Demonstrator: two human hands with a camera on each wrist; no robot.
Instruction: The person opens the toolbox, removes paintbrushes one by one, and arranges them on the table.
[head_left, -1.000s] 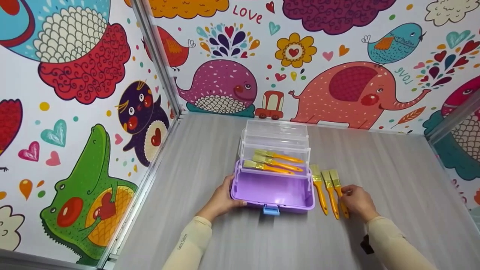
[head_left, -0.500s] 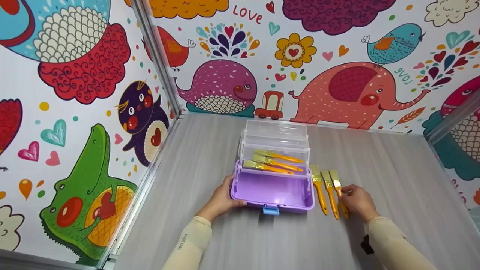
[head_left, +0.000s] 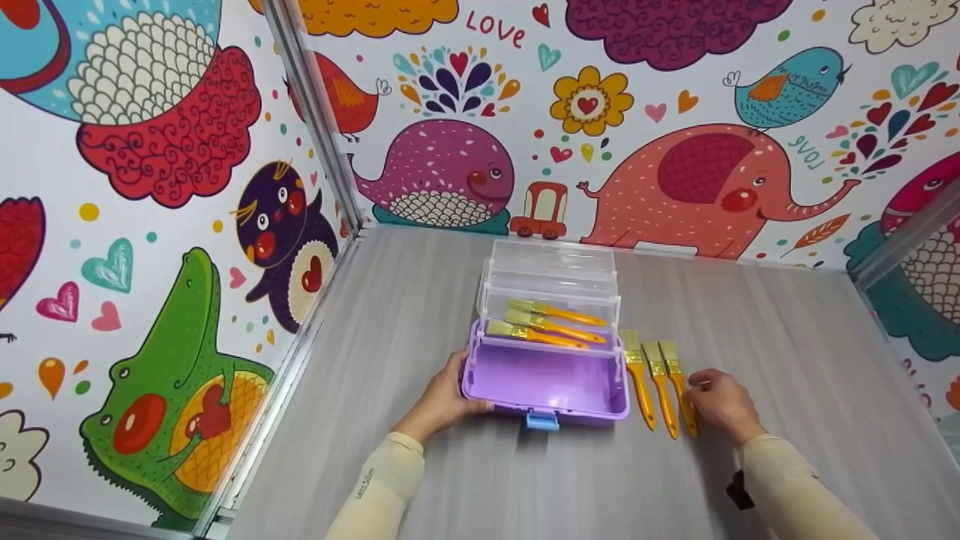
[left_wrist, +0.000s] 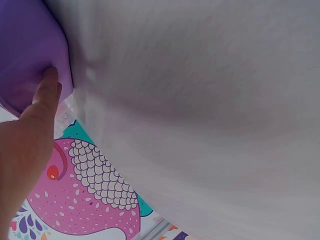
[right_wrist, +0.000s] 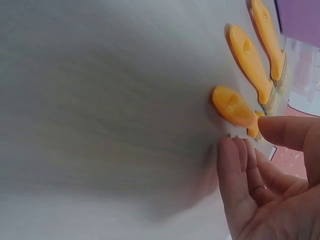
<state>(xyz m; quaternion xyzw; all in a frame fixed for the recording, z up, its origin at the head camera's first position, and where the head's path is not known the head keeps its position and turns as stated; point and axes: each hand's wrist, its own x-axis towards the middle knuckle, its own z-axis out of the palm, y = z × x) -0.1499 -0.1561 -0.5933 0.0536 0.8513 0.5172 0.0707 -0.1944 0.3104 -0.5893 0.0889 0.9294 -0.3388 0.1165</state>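
Orange-handled rightmost brush (head_left: pixel 680 388), bristles (head_left: pixel 667 350) forward

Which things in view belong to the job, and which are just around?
Job:
purple box, gripped by left hand
three stowed brushes in its clear trays
three loose brushes beside it, right hand at the outermost

Just around:
grey table, only the work surface
printed wall panels
dark object at the right sleeve, unclear what

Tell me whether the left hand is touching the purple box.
Touching. The left wrist view shows it: the left hand has a finger against the outer wall of the purple box, with no gap at the fingertip.
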